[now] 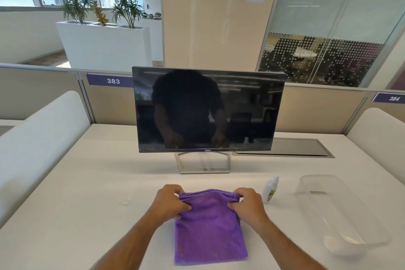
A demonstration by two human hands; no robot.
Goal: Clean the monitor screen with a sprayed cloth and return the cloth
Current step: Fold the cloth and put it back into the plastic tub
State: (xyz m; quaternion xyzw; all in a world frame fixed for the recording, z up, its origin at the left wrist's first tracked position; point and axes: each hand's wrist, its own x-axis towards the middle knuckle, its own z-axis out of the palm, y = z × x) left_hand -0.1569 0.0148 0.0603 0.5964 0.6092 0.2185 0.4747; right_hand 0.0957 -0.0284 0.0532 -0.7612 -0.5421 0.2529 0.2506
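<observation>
A purple cloth [209,230] lies folded on the white desk [87,193] in front of me. My left hand [169,203] pinches its far left corner and my right hand [246,204] pinches its far right corner, both at the folded far edge. Behind the cloth stands a dark monitor [208,109] on a silver stand, its screen off and reflecting a person. A small white spray bottle [270,189] stands upright just right of my right hand.
A clear plastic container [341,210] sits at the right of the desk. A grey cable hatch [285,148] lies behind the monitor's right side. Padded dividers flank the desk on both sides, with a partition wall at the back.
</observation>
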